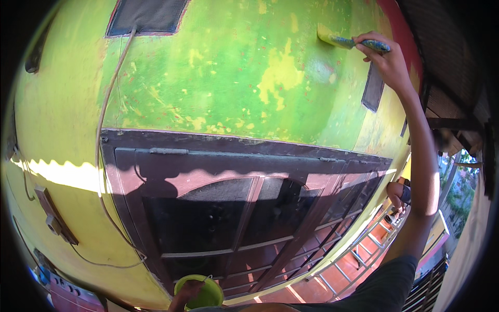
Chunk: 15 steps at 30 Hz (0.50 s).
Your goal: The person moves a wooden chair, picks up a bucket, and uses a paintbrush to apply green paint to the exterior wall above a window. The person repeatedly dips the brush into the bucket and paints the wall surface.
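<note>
My right hand [383, 56] is raised high at the upper right, its fingers closed round the blue, paint-spotted handle of a paintbrush [338, 40]. The yellow-coated bristles lie against the green wall [218, 78], which has patchy yellow areas and small reddish specks. Low at the bottom edge, my left hand [190, 292] grips a yellow-green bucket [212, 296] at its rim. A thin wire handle stands up from the bucket. What lies deeper inside it is hard to make out.
Below the green wall is a dark brown framed door with glass panes [202, 218]. A cable [106, 104] runs down the wall at left, near a wooden board with a socket [54, 218]. A metal ladder [358, 255] and another person [397, 195] are at the lower right.
</note>
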Motion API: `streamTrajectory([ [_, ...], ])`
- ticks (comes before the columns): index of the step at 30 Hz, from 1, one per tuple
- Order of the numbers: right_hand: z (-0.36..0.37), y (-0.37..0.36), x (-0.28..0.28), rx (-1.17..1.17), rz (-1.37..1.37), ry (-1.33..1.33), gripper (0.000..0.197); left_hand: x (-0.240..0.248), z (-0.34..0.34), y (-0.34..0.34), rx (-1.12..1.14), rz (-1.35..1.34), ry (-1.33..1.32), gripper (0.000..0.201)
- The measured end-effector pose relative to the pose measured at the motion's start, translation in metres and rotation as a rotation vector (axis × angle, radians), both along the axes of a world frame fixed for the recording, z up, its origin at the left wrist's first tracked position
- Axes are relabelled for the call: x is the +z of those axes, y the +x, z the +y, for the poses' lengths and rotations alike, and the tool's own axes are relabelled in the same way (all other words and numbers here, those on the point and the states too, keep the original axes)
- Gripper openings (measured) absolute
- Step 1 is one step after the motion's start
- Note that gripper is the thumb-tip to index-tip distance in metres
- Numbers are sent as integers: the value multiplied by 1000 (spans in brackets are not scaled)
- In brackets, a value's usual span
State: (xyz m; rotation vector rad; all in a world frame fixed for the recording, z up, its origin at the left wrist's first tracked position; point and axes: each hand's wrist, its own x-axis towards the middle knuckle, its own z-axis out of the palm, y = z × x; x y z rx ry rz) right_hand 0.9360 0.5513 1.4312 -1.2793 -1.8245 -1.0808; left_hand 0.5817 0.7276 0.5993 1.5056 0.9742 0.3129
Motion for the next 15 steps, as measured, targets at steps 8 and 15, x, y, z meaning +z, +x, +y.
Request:
streamTrajectory([
  [8, -19, -16, -66, 108, 121, -404, 18, 3, -3, 1, -82, 47, 225, 39],
  [15, 1, -11, 73, 271, 5, 301, 13, 15, -20, -1, 52, -36, 21, 40],
])
